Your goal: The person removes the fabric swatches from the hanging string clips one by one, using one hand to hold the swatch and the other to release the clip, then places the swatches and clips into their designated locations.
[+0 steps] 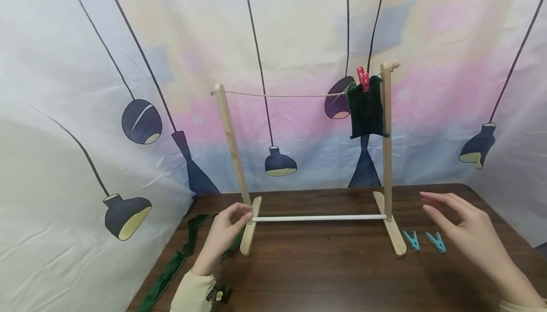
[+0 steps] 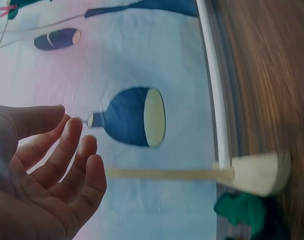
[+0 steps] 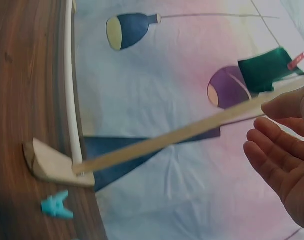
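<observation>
A small wooden drying rack (image 1: 387,160) stands on the table, with a cord (image 1: 282,95) strung between its two posts and a white rod (image 1: 318,218) low down. Near the right post a dark green cloth (image 1: 366,110) hangs from the cord under a red clothespin (image 1: 363,79). My left hand (image 1: 224,231) is by the foot of the left post, fingers loosely bent and holding nothing. To the right of the rack hovers my right hand (image 1: 466,222), thumb and fingers apart, also holding nothing. Below and left of it lie two blue clothespins (image 1: 411,241).
Long dark green fabric (image 1: 171,269) lies along the table's left edge, and more green cloth (image 1: 232,248) shows behind my left hand. The brown wooden table (image 1: 325,274) backs onto a hanging sheet (image 1: 307,27) printed with lamps.
</observation>
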### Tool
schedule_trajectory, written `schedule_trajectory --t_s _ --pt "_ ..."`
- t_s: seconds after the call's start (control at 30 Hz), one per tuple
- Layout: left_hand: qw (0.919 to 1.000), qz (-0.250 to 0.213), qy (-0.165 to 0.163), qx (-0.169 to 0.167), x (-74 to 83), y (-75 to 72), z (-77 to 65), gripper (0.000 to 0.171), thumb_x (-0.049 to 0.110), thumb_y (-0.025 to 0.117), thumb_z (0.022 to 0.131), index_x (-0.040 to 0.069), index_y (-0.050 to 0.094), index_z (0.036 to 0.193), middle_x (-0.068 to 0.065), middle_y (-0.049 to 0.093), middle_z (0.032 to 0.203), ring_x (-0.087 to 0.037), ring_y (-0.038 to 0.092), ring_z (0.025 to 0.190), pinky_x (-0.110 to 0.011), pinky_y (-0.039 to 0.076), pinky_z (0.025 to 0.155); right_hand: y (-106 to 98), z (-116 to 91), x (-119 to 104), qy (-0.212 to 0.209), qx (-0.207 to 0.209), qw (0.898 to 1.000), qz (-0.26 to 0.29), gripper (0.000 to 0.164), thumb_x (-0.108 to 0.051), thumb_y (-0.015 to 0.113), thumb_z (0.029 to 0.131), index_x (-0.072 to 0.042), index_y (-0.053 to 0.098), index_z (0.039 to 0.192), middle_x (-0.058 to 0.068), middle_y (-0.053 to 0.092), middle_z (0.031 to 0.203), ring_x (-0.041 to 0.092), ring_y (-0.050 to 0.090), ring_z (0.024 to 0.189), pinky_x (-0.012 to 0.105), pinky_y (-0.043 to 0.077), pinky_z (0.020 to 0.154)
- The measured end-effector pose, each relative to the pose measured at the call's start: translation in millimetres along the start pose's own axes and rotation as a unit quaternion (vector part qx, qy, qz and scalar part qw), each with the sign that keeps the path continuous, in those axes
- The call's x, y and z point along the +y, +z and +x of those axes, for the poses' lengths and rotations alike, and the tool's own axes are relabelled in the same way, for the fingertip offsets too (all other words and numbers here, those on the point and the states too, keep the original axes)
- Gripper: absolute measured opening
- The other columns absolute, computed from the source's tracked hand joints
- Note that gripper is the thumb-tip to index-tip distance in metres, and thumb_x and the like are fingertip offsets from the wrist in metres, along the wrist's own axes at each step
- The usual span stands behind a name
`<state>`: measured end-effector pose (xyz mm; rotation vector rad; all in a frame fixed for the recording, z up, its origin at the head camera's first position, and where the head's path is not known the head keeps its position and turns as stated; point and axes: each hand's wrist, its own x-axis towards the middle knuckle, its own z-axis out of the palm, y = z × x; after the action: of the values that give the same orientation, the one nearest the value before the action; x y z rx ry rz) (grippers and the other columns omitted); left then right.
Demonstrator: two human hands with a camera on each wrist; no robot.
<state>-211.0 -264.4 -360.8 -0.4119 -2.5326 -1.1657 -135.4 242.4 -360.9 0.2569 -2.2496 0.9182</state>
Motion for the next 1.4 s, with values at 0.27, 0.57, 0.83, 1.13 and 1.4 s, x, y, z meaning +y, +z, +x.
schedule_trajectory --t_s 0.27,0.57,0.83,1.13,1.4 --pt "0.9987 -0.032 0.025 -0.030 15.8 17.9 6.7 0.016 0.021 0.069 0.098 0.019 0.072 0.113 0.006 0.070 0.099 -0.017 0.066 0.090 -0.037 0.053 0.079 13.8 13.0 -19.1 -0.032 -0.004 0.999 0.023 0.034 -0.015 0.074 0.094 -0.026 0.071 0.126 -0.010 0.069 0.113 -0.014 0.050 0.106 0.006 0.037 0.081" --pt "0.9965 -0.045 0.060 -0.036 38.2 22.8 22.6 0.018 0.027 0.068 0.098 0.018 0.073 0.113 0.005 0.070 0.098 -0.015 0.064 0.088 -0.039 0.054 0.080 8.8 41.7 -36.6 -0.086 0.015 0.996 0.019 0.033 -0.009 0.073 0.093 -0.017 0.071 0.125 0.000 0.069 0.117 -0.013 0.051 0.103 0.007 0.038 0.080" --pt "0.9887 -0.061 0.134 -0.027 84.0 15.1 47.7 0.020 0.023 0.067 0.099 0.015 0.071 0.116 0.001 0.070 0.101 -0.014 0.067 0.091 -0.038 0.055 0.083 -16.7 75.6 -60.7 -0.133 0.035 0.990 0.007 0.034 -0.006 0.073 0.093 -0.014 0.071 0.126 -0.005 0.067 0.115 -0.014 0.053 0.102 0.003 0.036 0.084" --pt "0.9758 -0.085 0.202 0.010 141.9 -14.1 67.7 0.022 0.024 0.067 0.099 0.013 0.071 0.118 -0.002 0.069 0.103 -0.014 0.065 0.091 -0.040 0.055 0.081 -55.4 99.8 -94.8 -0.188 0.104 0.977 -0.019 0.038 0.003 0.075 0.088 -0.007 0.071 0.124 0.006 0.071 0.118 -0.018 0.052 0.102 0.006 0.038 0.076" --pt "0.9671 -0.098 0.234 -0.023 170.3 -3.8 84.3 0.019 0.018 0.067 0.099 0.010 0.072 0.115 -0.005 0.072 0.105 -0.019 0.069 0.089 -0.035 0.057 0.078 -67.6 121.2 -113.3 -0.188 0.105 0.977 -0.005 0.035 -0.005 0.074 0.091 -0.011 0.071 0.126 0.005 0.071 0.120 -0.015 0.055 0.102 0.006 0.040 0.090"
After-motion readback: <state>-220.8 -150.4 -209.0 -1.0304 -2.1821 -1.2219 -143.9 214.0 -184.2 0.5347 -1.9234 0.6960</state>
